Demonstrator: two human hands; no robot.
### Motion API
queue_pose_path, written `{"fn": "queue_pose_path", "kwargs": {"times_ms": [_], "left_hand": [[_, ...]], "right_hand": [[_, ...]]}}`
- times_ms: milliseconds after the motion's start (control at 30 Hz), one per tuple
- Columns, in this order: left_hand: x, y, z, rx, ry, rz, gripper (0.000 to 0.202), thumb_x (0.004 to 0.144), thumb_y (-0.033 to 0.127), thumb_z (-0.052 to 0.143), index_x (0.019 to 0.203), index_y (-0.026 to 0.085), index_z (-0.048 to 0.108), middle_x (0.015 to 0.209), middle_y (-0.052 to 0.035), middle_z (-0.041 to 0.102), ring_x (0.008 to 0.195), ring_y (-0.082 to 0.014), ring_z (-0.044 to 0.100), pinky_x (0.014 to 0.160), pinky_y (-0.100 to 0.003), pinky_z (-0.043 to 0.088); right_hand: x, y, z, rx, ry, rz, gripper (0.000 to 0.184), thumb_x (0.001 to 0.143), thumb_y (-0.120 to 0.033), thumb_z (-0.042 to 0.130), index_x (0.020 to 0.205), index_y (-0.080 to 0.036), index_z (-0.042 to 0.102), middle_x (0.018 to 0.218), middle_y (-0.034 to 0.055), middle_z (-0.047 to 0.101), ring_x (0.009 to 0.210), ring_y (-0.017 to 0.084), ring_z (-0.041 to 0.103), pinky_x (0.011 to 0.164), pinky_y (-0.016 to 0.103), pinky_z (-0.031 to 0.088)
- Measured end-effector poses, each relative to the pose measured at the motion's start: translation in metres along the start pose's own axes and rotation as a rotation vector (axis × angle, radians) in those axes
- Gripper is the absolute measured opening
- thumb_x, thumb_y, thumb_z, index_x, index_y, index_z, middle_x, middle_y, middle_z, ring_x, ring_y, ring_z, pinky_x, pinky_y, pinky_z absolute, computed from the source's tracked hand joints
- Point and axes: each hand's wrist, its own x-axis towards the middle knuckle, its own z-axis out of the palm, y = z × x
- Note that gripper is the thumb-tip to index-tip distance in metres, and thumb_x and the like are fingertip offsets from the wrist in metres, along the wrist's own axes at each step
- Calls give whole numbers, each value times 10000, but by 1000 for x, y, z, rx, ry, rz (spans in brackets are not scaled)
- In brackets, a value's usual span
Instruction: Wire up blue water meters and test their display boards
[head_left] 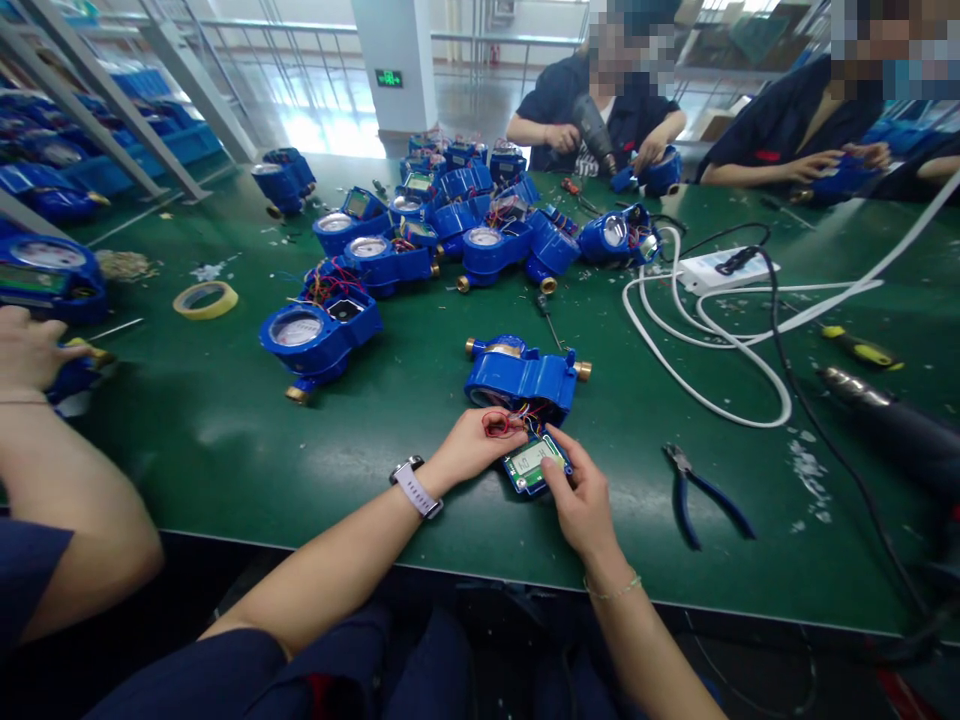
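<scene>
A blue water meter body (525, 377) with brass ends lies on the green table (225, 430) right in front of me. Thin red wires (496, 424) run from it to a small green circuit board with a display (532, 463). My left hand (474, 447), a watch on its wrist, pinches the red wires beside the board. My right hand (577, 500) holds the board by its right edge with closed fingers.
Blue-handled pliers (701, 490) lie to the right, past them a white cable (720, 340), a power strip (727, 270), a screwdriver (862, 348) and a heat gun (892, 425). Another meter (319, 335), tape (205, 299) and several meters sit beyond. Co-workers work at left (30, 350) and across the table.
</scene>
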Motion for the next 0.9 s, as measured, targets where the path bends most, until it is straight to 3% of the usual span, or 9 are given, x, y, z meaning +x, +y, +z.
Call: {"fn": "queue_pose_path", "kwargs": {"times_ms": [133, 333, 567, 700, 800, 900], "left_hand": [[4, -2, 3, -2, 53, 6, 318, 661, 405, 762, 744, 129, 628, 707, -4, 645, 650, -116, 563, 663, -255, 445], [-3, 2, -7, 55, 65, 1, 268, 710, 360, 731, 822, 122, 679, 671, 11, 628, 575, -90, 501, 561, -222, 374], [-3, -3, 2, 201, -60, 2, 254, 764, 366, 677, 776, 112, 691, 648, 2, 627, 573, -100, 504, 571, -229, 366], [-3, -4, 14, 270, -88, 34, 217, 786, 324, 650, 831, 119, 706, 763, -35, 684, 668, -134, 564, 645, -252, 412], [-9, -1, 20, 405, -54, 82, 198, 811, 294, 628, 880, 131, 715, 777, -34, 692, 666, -137, 563, 632, -249, 403], [-15, 5, 23, 565, -8, 140, 196, 836, 304, 614, 900, 153, 721, 718, -12, 679, 617, -130, 546, 585, -238, 372]], "right_hand": [[2, 0, -7, -35, -5, -9, 473, 892, -428, 546, 1278, -157, 589, 1231, 117, 631, 1093, 272, 603, 974, 446, 457], [3, 1, -34, -96, 5, -7, 454, 894, -420, 551, 1277, -180, 601, 1201, 99, 651, 1022, 261, 627, 873, 412, 491], [9, 9, -61, -153, 77, 3, 429, 898, -449, 536, 1210, -171, 634, 1069, 109, 688, 836, 234, 653, 738, 387, 517], [14, 9, -76, -195, 156, -22, 436, 858, -470, 591, 1178, -180, 651, 1037, 103, 699, 893, 238, 659, 820, 410, 525], [12, 9, -111, -243, 335, -49, 464, 829, -489, 620, 1181, -188, 647, 1130, 110, 676, 1018, 251, 641, 927, 446, 496], [1, 12, -171, -361, 744, -45, 555, 796, -528, 617, 1205, -155, 639, 1166, 166, 656, 1045, 293, 640, 916, 477, 504]]}}
